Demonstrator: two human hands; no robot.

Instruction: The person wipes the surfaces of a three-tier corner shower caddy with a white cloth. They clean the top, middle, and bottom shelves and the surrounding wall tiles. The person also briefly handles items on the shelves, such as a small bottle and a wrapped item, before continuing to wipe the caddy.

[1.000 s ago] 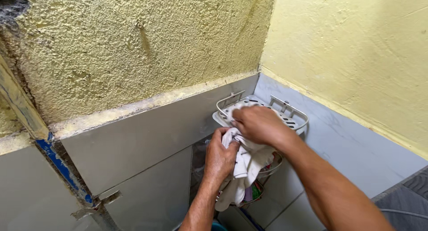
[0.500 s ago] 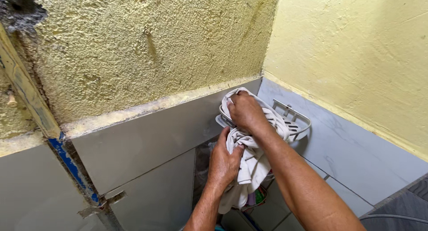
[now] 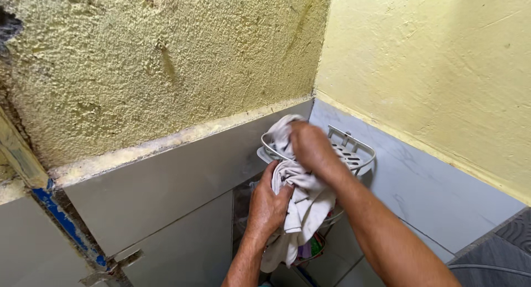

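Right hand (image 3: 311, 146) presses white cloth (image 3: 301, 201) into corner rack (image 3: 359, 154); left hand (image 3: 267, 207) grip bunches hanging slack. Reach slots, steady rack.

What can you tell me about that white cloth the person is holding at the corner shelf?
The white cloth looks like soft, crumpled fabric, bunched and creased. Its upper part is draped over the white corner rack, where the right hand presses on it. The left hand grips its middle from below. Its loose end hangs down in front of the lower shelf, by the grey tiles.
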